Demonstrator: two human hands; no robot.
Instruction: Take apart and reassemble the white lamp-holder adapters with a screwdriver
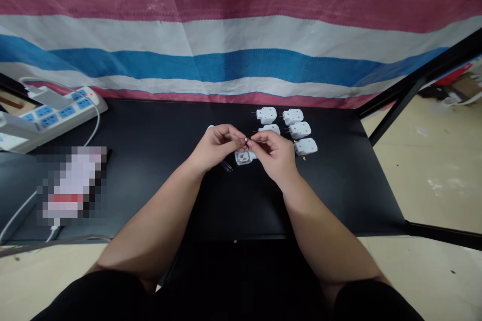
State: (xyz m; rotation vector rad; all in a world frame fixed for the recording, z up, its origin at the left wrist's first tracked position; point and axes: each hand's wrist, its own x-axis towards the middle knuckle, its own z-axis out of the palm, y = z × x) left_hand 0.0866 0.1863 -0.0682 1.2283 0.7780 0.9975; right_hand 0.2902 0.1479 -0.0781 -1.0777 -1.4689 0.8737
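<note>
My left hand (218, 144) and my right hand (274, 153) meet above the black table, fingertips nearly touching. Both are closed in a pinch around something tiny and pale between them, too small to name. Just below the fingertips lies an open white plug housing (244, 158), its inside facing up with small metal parts showing. Thin dark, shiny pieces (226, 165) lie under my left hand, partly hidden. Beyond and beside my right hand stand several white plug adapters, among them one at the back (266, 115) and one nearer (306, 147). Another adapter (269, 129) is partly covered by that hand.
A white power strip (60, 115) with blue sockets and plugged-in chargers sits at the back left. A phone (75, 183), blurred out, lies on the black table (339, 195) with a white cable. Striped sheeting (241, 65) hangs behind; a black frame post (399, 105) rises at the right.
</note>
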